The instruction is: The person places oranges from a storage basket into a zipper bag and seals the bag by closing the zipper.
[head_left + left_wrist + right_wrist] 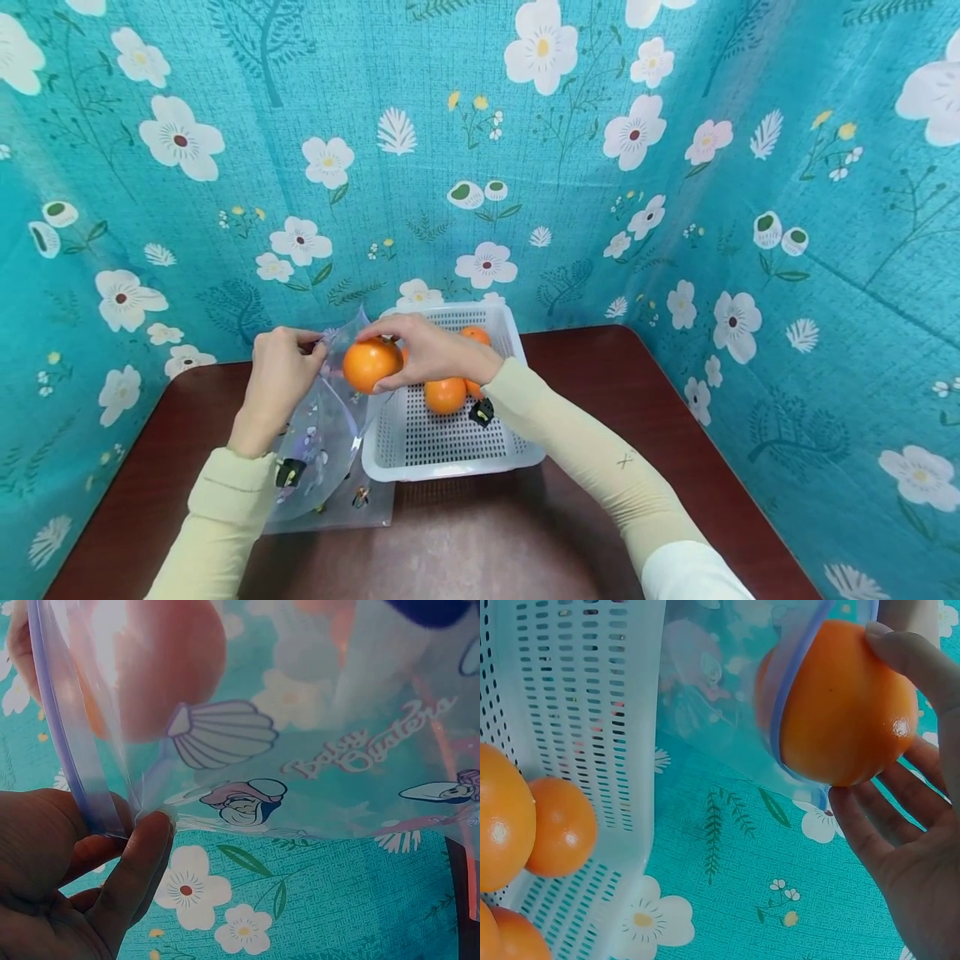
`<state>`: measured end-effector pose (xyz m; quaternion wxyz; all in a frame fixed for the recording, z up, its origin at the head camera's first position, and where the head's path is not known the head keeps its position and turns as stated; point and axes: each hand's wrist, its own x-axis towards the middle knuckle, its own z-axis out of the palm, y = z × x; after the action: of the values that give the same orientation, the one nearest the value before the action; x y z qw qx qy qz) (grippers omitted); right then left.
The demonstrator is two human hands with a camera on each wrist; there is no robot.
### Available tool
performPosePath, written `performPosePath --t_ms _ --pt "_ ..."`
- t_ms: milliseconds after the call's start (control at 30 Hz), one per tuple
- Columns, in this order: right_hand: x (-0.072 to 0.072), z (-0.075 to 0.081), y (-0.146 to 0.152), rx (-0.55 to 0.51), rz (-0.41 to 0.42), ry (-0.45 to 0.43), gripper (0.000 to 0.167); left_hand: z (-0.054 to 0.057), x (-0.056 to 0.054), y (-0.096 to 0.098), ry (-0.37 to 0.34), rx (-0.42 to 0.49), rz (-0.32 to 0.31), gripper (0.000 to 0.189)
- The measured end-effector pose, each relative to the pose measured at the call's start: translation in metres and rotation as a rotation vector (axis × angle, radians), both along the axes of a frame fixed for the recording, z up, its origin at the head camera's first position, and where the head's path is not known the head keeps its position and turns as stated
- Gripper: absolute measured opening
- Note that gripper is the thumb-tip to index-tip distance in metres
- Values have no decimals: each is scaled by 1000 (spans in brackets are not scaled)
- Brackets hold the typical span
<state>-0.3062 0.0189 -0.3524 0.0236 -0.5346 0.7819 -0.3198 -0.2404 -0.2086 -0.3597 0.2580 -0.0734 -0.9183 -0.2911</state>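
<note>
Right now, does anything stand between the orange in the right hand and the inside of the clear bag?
Nothing visible does: the right hand holds the orange at the open mouth of the clear bag, and the left hand pinches the bag's edge to one side.

Head view: high, facing forward and down over the counter (450, 550), farthest off. Left wrist: close against the printed bag (315, 784). Right wrist: close, basket (634, 712) alongside. Both wrists share bag, orange (847, 705).

Floral cloth (420, 192) around the table (450, 542) shows a curtained booth
</note>
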Motion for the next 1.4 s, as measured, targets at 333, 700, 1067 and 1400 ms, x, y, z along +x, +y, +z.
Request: performPosePath --t_ms 333,700,1067,1400 --pt "1 0 -1 45 -21 -12 65 3 2 0 0 3 17 13" --pt "-2 -3 -1 20 -35 -29 50 4 4 1 24 -1 37 13" --pt "-16 4 23 -111 -128 -46 29 6 4 -7 64 -7 42 17" --pt "-30 -21 50 120 -245 -173 31 9 5 -9 60 9 54 14"
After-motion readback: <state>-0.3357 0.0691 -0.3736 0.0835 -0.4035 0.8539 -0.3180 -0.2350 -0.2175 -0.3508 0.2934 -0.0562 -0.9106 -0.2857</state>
